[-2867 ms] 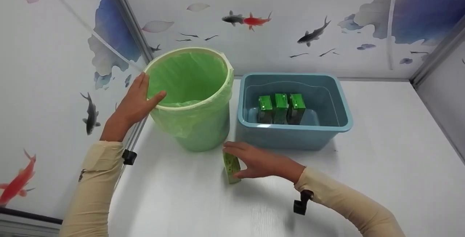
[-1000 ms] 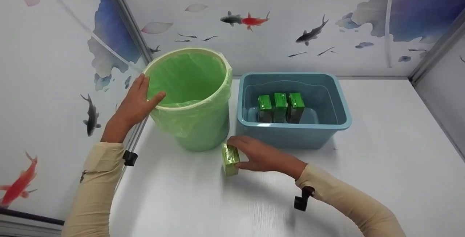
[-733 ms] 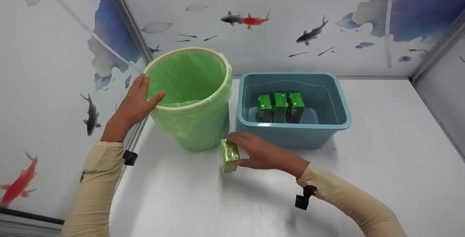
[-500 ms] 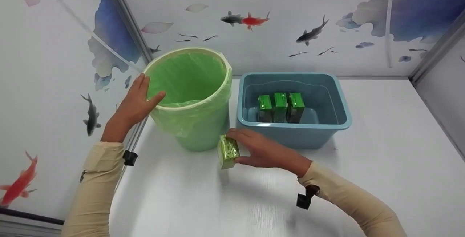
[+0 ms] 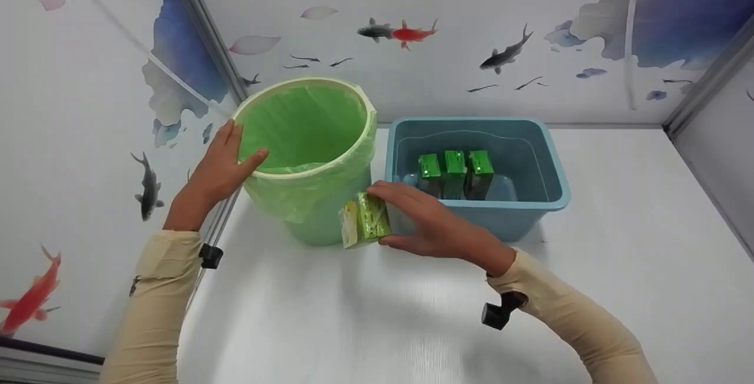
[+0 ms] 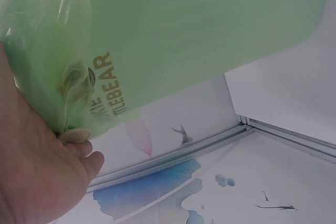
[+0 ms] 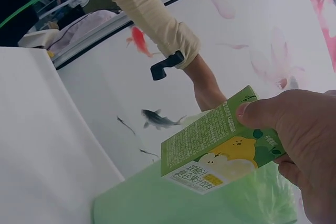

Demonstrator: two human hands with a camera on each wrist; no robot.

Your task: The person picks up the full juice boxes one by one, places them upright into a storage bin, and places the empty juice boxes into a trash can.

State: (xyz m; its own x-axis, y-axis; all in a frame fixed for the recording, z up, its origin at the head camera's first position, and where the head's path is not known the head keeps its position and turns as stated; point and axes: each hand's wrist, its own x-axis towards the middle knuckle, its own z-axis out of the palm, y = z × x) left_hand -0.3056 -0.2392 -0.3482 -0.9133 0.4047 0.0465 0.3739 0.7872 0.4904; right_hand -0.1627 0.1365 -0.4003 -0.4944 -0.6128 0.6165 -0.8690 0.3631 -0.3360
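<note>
A green lined trash bin (image 5: 330,207) stands at the left of the table, and in the left wrist view my left hand (image 6: 44,166) is at its rim. From the head view, the left hand (image 5: 215,166) holds the bin's near left edge, thumb over the opening. My right hand (image 5: 433,222) grips a light green juice carton (image 5: 372,217), raised in front of the bin. In the right wrist view the tilted juice carton (image 7: 210,135) shows a yellow fruit picture and printed text; the right hand (image 7: 294,135) has its thumb on one face.
A blue plastic tub (image 5: 548,198) sits right of the bin, with several green-topped cartons (image 5: 455,166) upright inside. Fish-patterned panels (image 5: 447,78) wall the white table (image 5: 412,337) at the back and sides.
My right hand has lifted the juice carton off the table, up and away from me towards the bin, tilting it. The left hand stays at the rim.
</note>
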